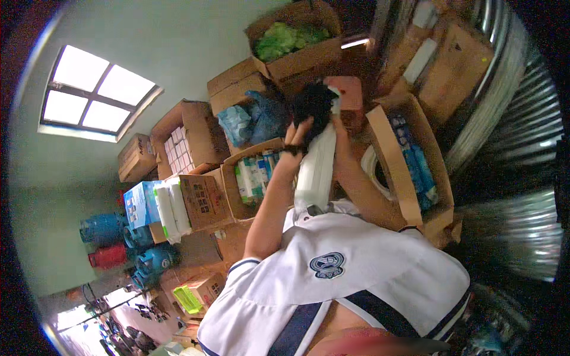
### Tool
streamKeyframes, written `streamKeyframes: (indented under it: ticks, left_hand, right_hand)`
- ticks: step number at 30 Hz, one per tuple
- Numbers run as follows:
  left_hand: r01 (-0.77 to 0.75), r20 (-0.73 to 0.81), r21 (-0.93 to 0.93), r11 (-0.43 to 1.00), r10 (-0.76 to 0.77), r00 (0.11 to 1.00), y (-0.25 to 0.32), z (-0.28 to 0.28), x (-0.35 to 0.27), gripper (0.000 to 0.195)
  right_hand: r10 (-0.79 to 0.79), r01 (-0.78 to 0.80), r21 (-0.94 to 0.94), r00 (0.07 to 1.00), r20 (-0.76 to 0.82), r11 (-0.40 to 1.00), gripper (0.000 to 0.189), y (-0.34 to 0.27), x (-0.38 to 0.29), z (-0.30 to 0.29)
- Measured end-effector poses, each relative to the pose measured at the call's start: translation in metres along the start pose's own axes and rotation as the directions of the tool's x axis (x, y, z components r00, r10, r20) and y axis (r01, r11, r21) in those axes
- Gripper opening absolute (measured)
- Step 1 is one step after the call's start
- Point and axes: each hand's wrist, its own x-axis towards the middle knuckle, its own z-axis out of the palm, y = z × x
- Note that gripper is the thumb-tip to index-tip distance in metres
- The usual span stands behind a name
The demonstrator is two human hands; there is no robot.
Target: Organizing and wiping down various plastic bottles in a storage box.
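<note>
My left hand (299, 132), with a dark band at the wrist, has its fingers against a black bundle (314, 107); the bundle's material is blurred. A long white ribbed item (315, 171) runs from my waist up between my forearms, and I cannot tell exactly what it is. At its far right edge, my right hand (339, 127) grips it, partly hidden. Just beyond the hands stands a reddish-pink plastic object (347, 95). To the left of my left forearm, an open cardboard box (228, 187) holds several packaged goods (254, 175).
Around me are a box of green leafy-looking stuff (285, 40), a box with blue packs (418, 164), and blue plastic bags (262, 118). Blue gas cylinders (153, 260) and a red one (108, 256) are at left. A white coil (372, 167) lies beside my right forearm.
</note>
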Motion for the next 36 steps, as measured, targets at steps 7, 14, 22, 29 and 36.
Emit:
streamKeyframes:
  ticks: [7, 14, 22, 29, 36]
  left_hand:
    - [0.293, 0.009, -0.049, 0.955, -0.293, 0.956, -0.076, 0.021, -0.072, 0.043]
    - [0.147, -0.063, 0.435, 0.888, -0.133, 0.989, -0.087, 0.06, -0.076, 0.027]
    - [0.2, 0.144, 0.597, 0.777, -0.349, 0.926, -0.15, 0.008, -0.056, 0.029]
    - [0.408, 0.014, 0.389, 0.826, -0.448, 0.894, -0.26, -0.08, -0.128, 0.03]
    - [0.608, -0.071, 0.216, 0.764, -0.609, 0.79, -0.29, -0.096, -0.173, 0.031]
  right_hand:
    - [-0.264, 0.241, -0.158, 0.954, -0.142, 0.958, 0.047, -0.042, 0.052, -0.087]
    - [-0.469, 0.472, -0.153, 0.682, -0.561, 0.868, 0.068, -0.075, 0.026, -0.11]
    - [-0.885, 0.497, -0.743, 0.134, -0.445, 0.449, 0.076, -0.178, 0.015, -0.215]
    - [-0.819, 0.015, -1.0, 0.573, 0.026, -0.022, 0.09, -0.256, -0.011, -0.331]
    - [-0.447, -0.387, -0.891, 0.858, -0.253, -0.238, 0.068, -0.186, -0.022, -0.457]
